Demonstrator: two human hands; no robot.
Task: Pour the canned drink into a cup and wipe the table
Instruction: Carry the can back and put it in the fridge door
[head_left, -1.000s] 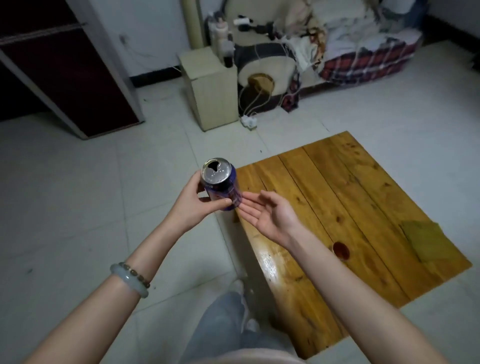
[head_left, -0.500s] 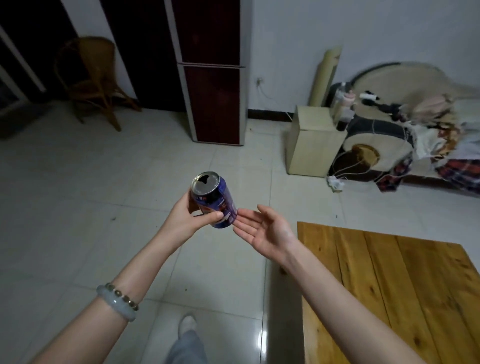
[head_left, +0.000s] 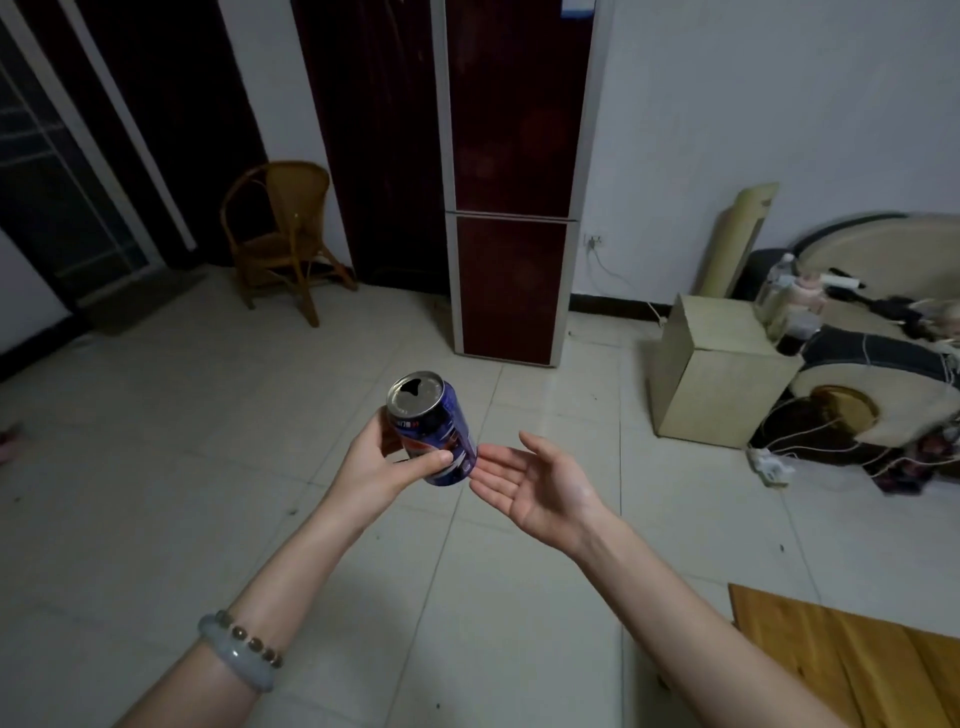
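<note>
A blue drink can (head_left: 435, 426) with an opened silver top is held over the tiled floor, tilted slightly to the left. My left hand (head_left: 382, 462) grips it from the left, thumb across its lower front. My right hand (head_left: 535, 480) lies palm up just right of the can, fingers straight, their tips close to or touching the can's base. Only a corner of the wooden table (head_left: 852, 660) shows at the bottom right. No cup or cloth is in view.
A tall dark red fridge (head_left: 514, 182) stands against the far wall. A wicker chair (head_left: 283, 234) stands at the back left. A cream box (head_left: 717, 374) and a cluttered pile with cables (head_left: 878, 364) fill the right side.
The view has swung up and to the left, so the table has slid almost out of sight. Both hands keep the same hold around the can.
</note>
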